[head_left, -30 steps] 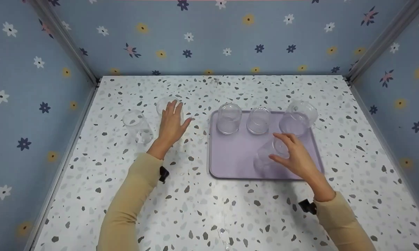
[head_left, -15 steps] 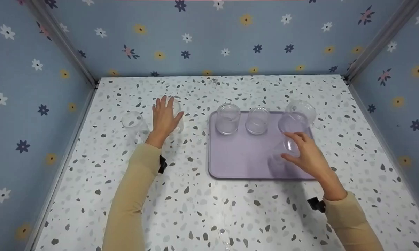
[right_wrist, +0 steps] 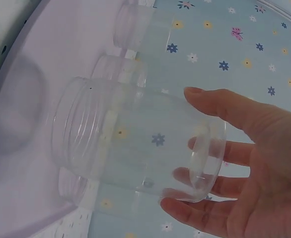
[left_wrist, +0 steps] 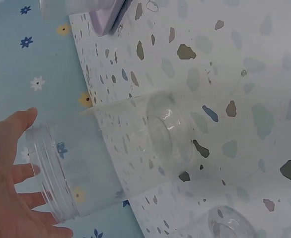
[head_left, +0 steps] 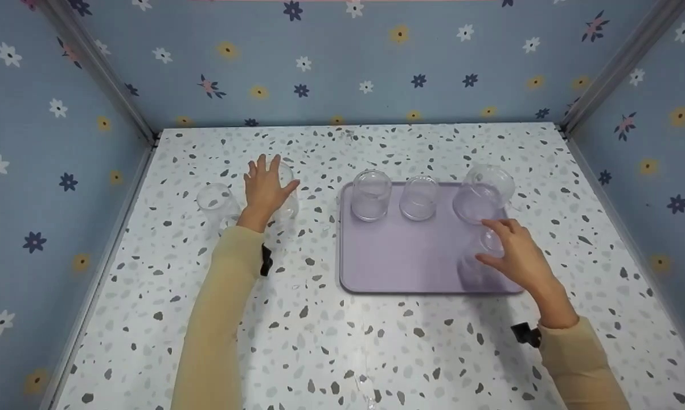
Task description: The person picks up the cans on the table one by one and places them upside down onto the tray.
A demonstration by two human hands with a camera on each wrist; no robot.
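Observation:
In the head view my left hand [head_left: 264,191] is spread at a clear glass jar [head_left: 287,208] on the speckled table. The left wrist view shows this jar [left_wrist: 115,148] upright, my thumb and fingers [left_wrist: 26,201] around its threaded rim; firm contact is unclear. My right hand [head_left: 521,256] holds another clear jar [head_left: 492,242] by its base, above the lilac tray's [head_left: 399,256] right part. In the right wrist view that jar's [right_wrist: 135,139] threaded mouth faces the tray [right_wrist: 51,44], with thumb and fingers [right_wrist: 225,104] round the base end.
Three clear jars, mouths down, line the tray's back part: left [head_left: 370,196], middle [head_left: 419,198] and a wider one [head_left: 479,196] at right. Another clear jar [head_left: 217,205] stands left of my left hand. Flowered blue panels [head_left: 342,62] border the table's back and sides.
My left hand has shifted left, uncovering more of the jar beside it. The right hand has carried its jar rightward over the tray. The jars along the tray's back have stayed in place.

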